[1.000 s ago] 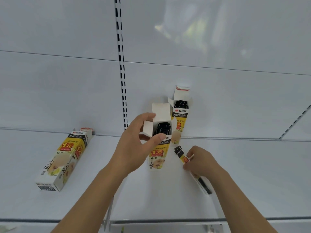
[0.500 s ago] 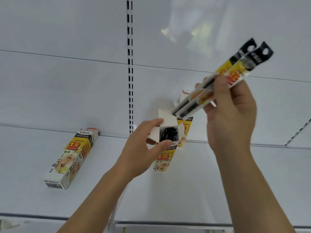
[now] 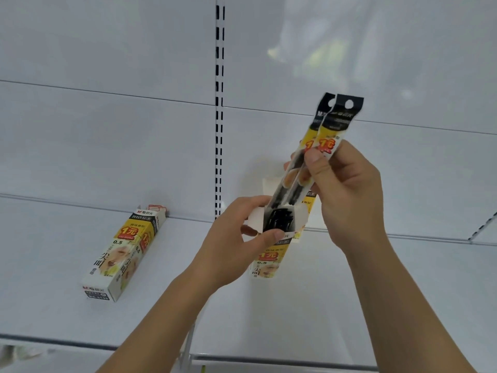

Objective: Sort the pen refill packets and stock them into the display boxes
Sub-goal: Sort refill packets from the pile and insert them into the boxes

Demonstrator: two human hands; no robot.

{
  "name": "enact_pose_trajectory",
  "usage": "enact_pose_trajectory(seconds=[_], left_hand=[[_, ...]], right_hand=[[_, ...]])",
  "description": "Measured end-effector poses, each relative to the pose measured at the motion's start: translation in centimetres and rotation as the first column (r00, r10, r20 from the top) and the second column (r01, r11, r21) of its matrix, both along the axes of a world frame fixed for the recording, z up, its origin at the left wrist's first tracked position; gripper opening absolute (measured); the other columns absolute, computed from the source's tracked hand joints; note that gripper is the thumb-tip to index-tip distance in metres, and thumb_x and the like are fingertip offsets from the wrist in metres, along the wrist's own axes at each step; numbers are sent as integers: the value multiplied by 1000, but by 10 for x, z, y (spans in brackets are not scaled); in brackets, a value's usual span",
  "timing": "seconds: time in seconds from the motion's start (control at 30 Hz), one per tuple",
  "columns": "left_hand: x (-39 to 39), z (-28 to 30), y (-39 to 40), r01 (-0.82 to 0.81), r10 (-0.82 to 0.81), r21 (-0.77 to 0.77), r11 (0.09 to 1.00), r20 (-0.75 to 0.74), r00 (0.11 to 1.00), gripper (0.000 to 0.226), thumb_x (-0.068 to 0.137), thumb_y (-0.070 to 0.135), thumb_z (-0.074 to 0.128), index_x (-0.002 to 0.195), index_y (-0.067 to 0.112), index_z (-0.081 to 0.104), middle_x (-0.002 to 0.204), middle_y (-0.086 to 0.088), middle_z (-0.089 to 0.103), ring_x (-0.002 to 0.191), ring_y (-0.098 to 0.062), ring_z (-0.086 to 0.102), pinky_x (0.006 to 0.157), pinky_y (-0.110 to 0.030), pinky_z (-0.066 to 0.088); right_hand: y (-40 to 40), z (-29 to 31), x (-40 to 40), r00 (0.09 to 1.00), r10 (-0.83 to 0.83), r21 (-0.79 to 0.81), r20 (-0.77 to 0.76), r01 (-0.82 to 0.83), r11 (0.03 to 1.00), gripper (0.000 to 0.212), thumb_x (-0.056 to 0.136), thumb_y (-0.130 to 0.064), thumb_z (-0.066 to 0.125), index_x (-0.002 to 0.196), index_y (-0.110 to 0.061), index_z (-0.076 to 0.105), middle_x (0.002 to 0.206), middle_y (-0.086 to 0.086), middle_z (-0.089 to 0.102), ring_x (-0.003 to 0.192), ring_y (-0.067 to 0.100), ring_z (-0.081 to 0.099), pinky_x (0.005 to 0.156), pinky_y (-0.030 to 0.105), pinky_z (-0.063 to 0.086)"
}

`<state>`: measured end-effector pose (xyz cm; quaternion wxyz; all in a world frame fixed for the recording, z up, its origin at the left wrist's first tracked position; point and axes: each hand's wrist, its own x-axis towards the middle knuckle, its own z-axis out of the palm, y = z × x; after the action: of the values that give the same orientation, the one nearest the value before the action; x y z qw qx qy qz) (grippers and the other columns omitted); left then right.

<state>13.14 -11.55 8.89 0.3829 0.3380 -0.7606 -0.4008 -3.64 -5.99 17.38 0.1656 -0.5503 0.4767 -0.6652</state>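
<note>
Right hand (image 3: 347, 195) pinches two slim yellow-and-black refill packets (image 3: 320, 154). Left hand (image 3: 236, 246) grips the open yellow-and-white cardboard display box (image 3: 271, 254). Best to keep them upright, tips sliding in together.

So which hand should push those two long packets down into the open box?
The right hand. It already pinches the two refill packets, and their lower ends sit at the mouth of the open display box. The left hand grips that box, so it likely should just steady it.

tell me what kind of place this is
Probably a stationery shop aisle: white shelf with a slotted upright, a boxed refill display box on it, and retail-packed refill packets going into an open box.
</note>
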Motion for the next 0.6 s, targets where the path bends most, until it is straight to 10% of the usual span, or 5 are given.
enact_pose_trajectory(seconds=[0.27, 0.6], left_hand=[[1, -1, -3, 17, -17, -6, 1000, -45, 999, 47, 89, 47, 74, 133, 38, 60, 124, 23, 62, 112, -1, 61, 84, -12, 51], [1, 2, -3, 53, -53, -5, 999, -33, 998, 37, 92, 41, 74, 126, 44, 61, 128, 24, 60, 115, 0, 59, 85, -12, 50]], right_hand=[[-5, 5, 6, 990, 68, 43, -122, -64, 997, 16, 105, -13, 60, 103, -21, 74, 82, -10, 78, 80, 10, 76, 73, 26, 61], [-8, 9, -13, 931, 233, 108, -280, -211, 972, 15, 105, -12, 59, 110, -10, 73, 97, 6, 79, 93, 28, 77, 87, 58, 60]])
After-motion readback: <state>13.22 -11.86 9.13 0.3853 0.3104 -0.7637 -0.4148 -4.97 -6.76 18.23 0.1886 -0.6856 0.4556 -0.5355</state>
